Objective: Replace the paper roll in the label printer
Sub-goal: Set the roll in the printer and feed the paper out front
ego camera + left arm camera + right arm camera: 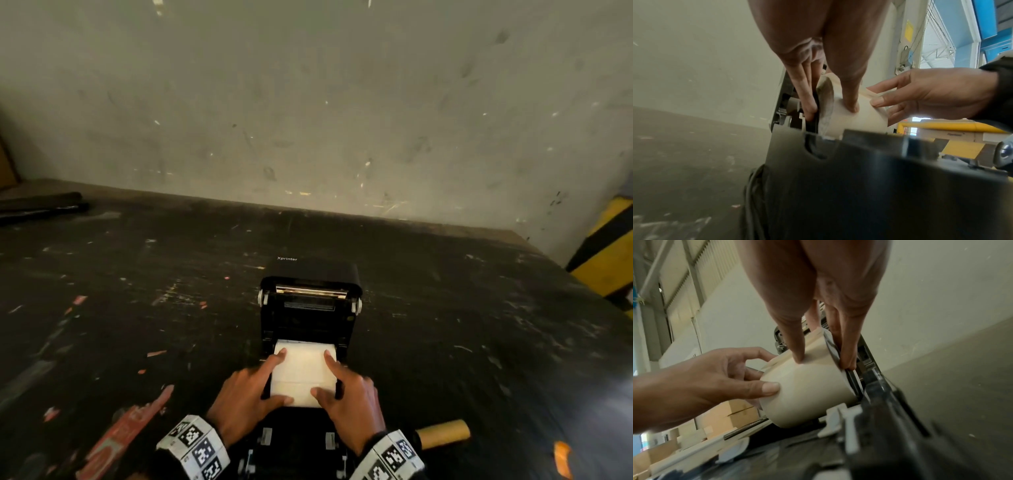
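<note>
Both hands, left hand (244,394) and right hand (351,397), fingers clamped on the paper roll (303,373), axis crosswise in the label printer (310,308).

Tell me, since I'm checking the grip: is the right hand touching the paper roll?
Touching. The right wrist view shows the right hand with a fingertip pressed on the paper roll and other fingers down at its end.

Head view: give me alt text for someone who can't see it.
Both hands, left hand and right hand, grip a white paper roll by its ends in the open black label printer, on a scuffed dark table. A bare cardboard core lies to the right.
</note>
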Available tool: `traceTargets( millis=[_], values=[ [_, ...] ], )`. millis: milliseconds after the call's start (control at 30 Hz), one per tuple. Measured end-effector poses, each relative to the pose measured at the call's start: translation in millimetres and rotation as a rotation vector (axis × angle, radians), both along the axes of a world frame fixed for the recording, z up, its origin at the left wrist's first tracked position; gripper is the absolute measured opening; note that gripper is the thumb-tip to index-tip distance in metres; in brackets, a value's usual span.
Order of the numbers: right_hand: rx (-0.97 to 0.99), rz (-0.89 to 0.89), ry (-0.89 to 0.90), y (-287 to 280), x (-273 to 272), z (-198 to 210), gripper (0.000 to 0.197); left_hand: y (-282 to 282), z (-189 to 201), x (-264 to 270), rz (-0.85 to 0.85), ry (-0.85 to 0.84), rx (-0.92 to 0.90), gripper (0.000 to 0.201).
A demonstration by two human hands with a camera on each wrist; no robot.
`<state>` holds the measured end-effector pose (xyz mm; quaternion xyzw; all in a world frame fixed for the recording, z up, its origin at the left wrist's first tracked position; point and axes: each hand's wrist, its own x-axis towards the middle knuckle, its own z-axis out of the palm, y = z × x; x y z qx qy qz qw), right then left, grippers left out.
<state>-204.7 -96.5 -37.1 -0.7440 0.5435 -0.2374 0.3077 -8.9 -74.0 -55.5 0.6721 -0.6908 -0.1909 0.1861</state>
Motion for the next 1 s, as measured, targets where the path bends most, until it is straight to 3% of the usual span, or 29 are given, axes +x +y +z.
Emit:
traceTargets(
  millis=[300, 500, 667, 1000],
  values=[
    [0.009, -0.039, 0.025, -5, -1, -11, 0.061, -5, -11, 0, -0.045, -0.014, -0.013, 0.077],
    [0.017, -0.027, -0.021, -4, -3, -17, 0.06, -3, -10, 2, -0.078, -0.115, -0.055, 0.075],
    [0.043, 0.006, -0.032, -4, -7, -23, 0.061, -1, -14, 2, -0.093, -0.083, -0.111, 0.068],
    [0.005, 0.09, 0.137, -2, -17, -19, 0.063, 3, -28, 11, -0.146, -0.246, -0.274, 0.055]
  ],
)
